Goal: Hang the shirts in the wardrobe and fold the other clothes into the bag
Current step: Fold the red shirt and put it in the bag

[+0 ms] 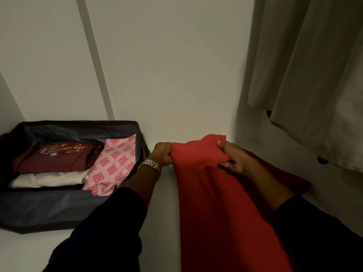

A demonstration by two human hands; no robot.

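**Red garment gripped over the white surface, bag open at the left**

We are gripping a red garment [216,193] with both hands. Our left hand [164,154] is curling its fingers round the cloth's upper left edge, a metal watch [150,165] sitting on that wrist. Our right hand [231,158] is pinching a bunch of the same cloth near its upper right edge. The garment is lying stretched toward us across the white surface [167,213], just right of the dark bag [39,209]. The bag is standing open, holding a folded maroon garment [51,160], a white one [49,179] in front of it and a pink patterned cloth [114,163] on its right side. Pale shirts [314,85] are hanging at the upper right.
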